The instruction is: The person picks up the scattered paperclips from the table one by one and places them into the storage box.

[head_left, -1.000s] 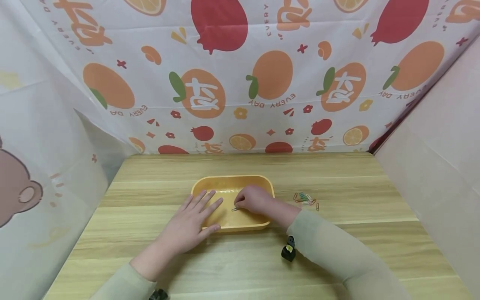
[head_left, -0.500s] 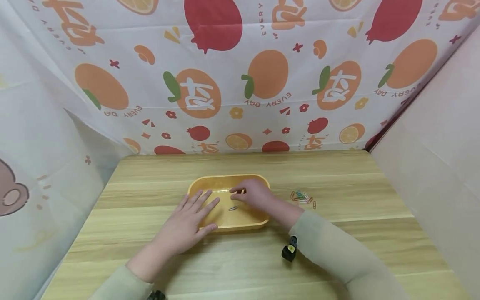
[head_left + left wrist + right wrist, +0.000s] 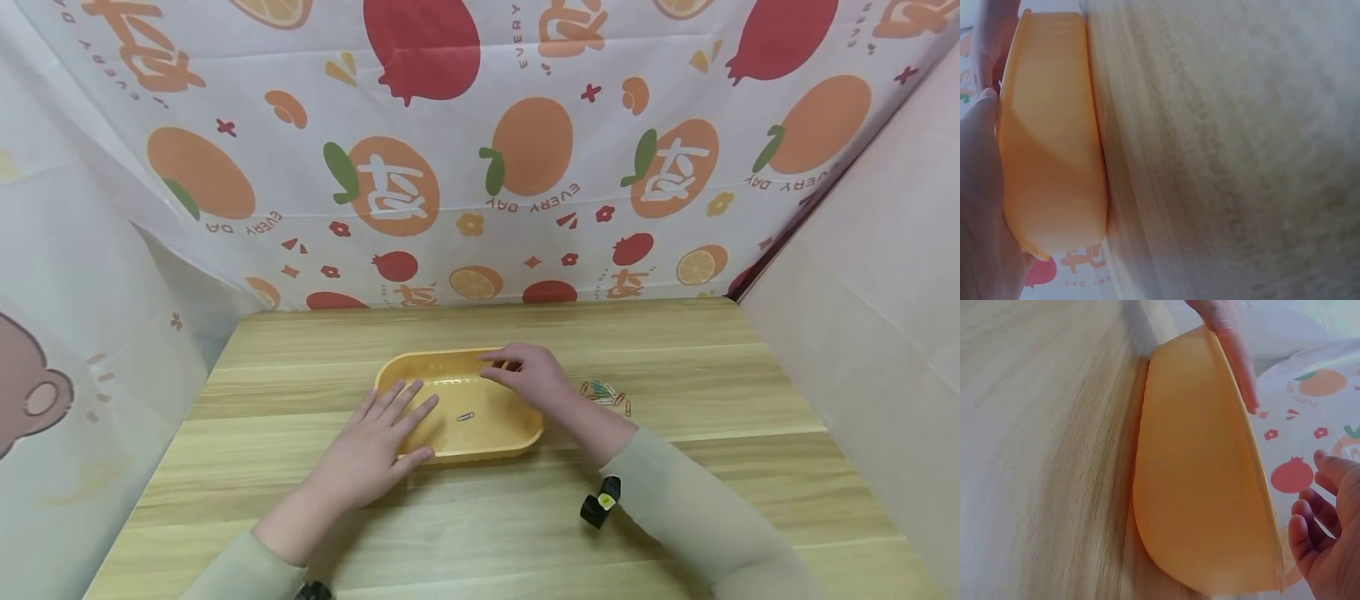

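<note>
A yellow plastic tray (image 3: pixel 457 457) lies on the wooden table, with one paper clip (image 3: pixel 466 417) on its floor. My left hand (image 3: pixel 378 446) rests over the tray's left end, its fingers spread and straight and the thumb along the near rim. Above the tray's right part hovers my right hand (image 3: pixel 534 379), thumb and forefinger apart, with nothing between them. In the right wrist view the right hand (image 3: pixel 1329 525) shows loosely bent fingers beside the tray wall (image 3: pixel 1204 469). The left wrist view has the tray's outer side (image 3: pixel 1054 137) next to the left hand (image 3: pixel 982 187).
Several coloured paper clips (image 3: pixel 606 394) lie in a small pile on the table right of the tray. A fruit-print cloth (image 3: pixel 480 167) hangs behind the table (image 3: pixel 675 350). Pale cloth walls stand at the left and right. Black cameras are strapped at both wrists.
My right hand has let go of the paper clip on the tray floor, its fingers have parted, and it has risen back and to the right. The left hand stays put.
</note>
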`<action>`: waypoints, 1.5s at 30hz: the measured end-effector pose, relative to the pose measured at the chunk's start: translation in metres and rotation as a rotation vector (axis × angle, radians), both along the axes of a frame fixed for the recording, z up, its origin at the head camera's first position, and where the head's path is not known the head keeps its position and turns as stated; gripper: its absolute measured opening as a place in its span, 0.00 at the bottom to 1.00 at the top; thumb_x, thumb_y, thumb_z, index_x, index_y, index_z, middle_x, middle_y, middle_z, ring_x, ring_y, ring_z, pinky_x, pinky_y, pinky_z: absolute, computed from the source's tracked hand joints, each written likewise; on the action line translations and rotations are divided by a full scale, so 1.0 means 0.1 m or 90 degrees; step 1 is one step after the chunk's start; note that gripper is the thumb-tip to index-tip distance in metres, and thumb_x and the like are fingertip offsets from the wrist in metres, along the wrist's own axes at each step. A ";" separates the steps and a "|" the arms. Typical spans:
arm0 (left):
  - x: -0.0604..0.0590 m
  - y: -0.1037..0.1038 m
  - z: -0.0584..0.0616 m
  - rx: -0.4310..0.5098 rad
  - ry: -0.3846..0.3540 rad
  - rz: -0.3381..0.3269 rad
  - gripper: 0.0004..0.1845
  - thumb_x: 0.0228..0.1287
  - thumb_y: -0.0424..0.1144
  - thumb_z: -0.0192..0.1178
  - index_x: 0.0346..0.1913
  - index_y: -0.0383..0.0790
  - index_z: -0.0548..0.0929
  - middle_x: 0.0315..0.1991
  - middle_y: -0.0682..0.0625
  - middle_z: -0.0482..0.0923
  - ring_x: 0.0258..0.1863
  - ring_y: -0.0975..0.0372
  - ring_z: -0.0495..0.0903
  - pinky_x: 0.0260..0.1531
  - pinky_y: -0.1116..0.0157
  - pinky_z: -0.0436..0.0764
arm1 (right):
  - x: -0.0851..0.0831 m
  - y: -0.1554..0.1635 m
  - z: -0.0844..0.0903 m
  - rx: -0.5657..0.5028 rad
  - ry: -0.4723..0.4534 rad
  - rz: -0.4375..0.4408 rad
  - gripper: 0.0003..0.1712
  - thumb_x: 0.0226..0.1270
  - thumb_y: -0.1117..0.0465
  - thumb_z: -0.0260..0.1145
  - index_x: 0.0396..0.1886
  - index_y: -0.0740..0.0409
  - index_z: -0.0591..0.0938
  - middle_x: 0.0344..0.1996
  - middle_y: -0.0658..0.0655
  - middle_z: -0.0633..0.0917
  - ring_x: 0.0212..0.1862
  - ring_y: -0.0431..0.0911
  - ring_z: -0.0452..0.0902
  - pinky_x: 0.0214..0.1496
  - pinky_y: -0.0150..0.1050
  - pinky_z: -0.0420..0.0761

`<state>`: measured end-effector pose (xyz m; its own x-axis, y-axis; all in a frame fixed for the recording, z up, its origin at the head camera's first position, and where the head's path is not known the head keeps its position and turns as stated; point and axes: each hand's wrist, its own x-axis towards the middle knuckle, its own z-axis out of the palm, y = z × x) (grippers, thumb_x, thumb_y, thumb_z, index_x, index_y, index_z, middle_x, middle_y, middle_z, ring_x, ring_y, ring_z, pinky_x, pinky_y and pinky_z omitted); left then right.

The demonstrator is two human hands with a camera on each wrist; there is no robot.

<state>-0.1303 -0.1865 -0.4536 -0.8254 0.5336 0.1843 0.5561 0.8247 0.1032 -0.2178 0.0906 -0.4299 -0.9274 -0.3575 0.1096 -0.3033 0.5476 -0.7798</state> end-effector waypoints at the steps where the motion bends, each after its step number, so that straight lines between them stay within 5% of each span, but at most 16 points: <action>1: 0.00 0.00 0.00 -0.001 -0.003 0.001 0.37 0.71 0.63 0.50 0.77 0.53 0.60 0.78 0.46 0.53 0.77 0.47 0.50 0.73 0.41 0.49 | 0.00 0.03 0.00 -0.015 -0.001 -0.008 0.18 0.66 0.50 0.70 0.52 0.50 0.88 0.36 0.44 0.85 0.37 0.43 0.78 0.36 0.37 0.81; 13: 0.00 -0.01 0.01 -0.003 0.004 0.000 0.37 0.71 0.66 0.47 0.78 0.54 0.59 0.78 0.46 0.53 0.76 0.47 0.51 0.73 0.42 0.50 | 0.08 0.42 -0.07 -0.091 -0.005 -0.089 0.17 0.65 0.52 0.71 0.52 0.52 0.88 0.38 0.49 0.86 0.37 0.45 0.77 0.35 0.36 0.80; 35: -0.05 -0.02 0.01 0.006 0.021 -0.012 0.37 0.71 0.65 0.49 0.77 0.54 0.61 0.77 0.45 0.55 0.76 0.46 0.53 0.72 0.41 0.52 | 0.34 1.48 -0.53 -0.006 -0.060 -0.189 0.20 0.66 0.51 0.70 0.54 0.54 0.86 0.41 0.51 0.86 0.39 0.44 0.77 0.37 0.34 0.79; 45: -0.03 -0.02 0.02 0.006 0.009 -0.006 0.37 0.71 0.65 0.49 0.77 0.53 0.61 0.78 0.46 0.55 0.76 0.46 0.52 0.72 0.41 0.51 | 0.46 1.72 -0.57 0.000 -0.064 -0.198 0.23 0.66 0.48 0.70 0.55 0.55 0.86 0.41 0.53 0.85 0.39 0.47 0.76 0.34 0.34 0.80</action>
